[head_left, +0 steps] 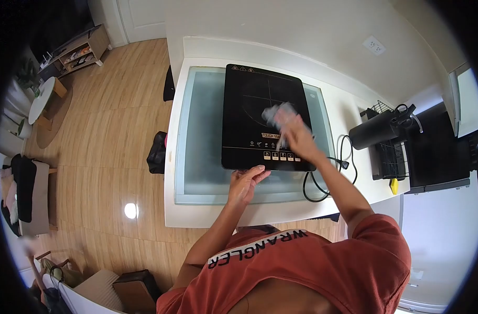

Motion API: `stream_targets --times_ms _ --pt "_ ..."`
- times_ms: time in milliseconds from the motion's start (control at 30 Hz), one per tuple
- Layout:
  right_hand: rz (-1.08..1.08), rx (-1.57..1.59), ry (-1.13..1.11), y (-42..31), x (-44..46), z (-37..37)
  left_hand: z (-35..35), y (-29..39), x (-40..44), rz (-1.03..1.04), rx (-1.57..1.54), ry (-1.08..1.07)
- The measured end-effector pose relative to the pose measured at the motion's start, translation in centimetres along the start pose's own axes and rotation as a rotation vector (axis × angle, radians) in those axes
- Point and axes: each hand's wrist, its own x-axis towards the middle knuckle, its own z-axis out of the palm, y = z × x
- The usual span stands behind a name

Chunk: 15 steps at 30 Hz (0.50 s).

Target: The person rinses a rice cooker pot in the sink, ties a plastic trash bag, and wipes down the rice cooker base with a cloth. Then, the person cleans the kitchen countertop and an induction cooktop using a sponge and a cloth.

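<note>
A black portable induction cooktop lies on the glass inset of the white counter, with printed cooking marks and a row of control icons near its front edge. My left hand grips that front edge, its thumb by the rim and part of the fingers hidden. Over the right half of the black surface, my right hand is closed on a crumpled light grey cloth pressed against the cooktop; the hand and cloth are slightly blurred. The black power cord loops to the right of the cooktop.
A black cylindrical container and a black wire dish rack stand on the counter's right side. A yellow object sits at the rack's corner. The frosted glass inset surrounds the cooktop. A wall outlet is behind.
</note>
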Motion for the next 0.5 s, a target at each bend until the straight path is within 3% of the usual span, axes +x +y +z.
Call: stream_targets --times_ms 100,167,267,367,500 --pt "0.108 -0.115 0.200 10.0 8.0 3.2 0.0 0.1 0.2 -0.009 0.015 0.030" --pt "0.062 -0.126 0.169 11.0 13.8 4.1 -0.2 -0.1 0.2 -0.011 0.021 0.046" --pt "-0.158 -0.027 0.051 6.6 16.4 5.5 -0.1 0.0 0.0 -0.011 0.017 0.008" --pt "-0.334 0.116 -0.090 -1.5 10.6 4.4 -0.1 0.1 0.0 -0.011 0.007 0.015" --pt "-0.372 0.067 -0.241 -7.5 3.3 2.9 -0.1 -0.2 0.2 0.013 -0.029 -0.016"
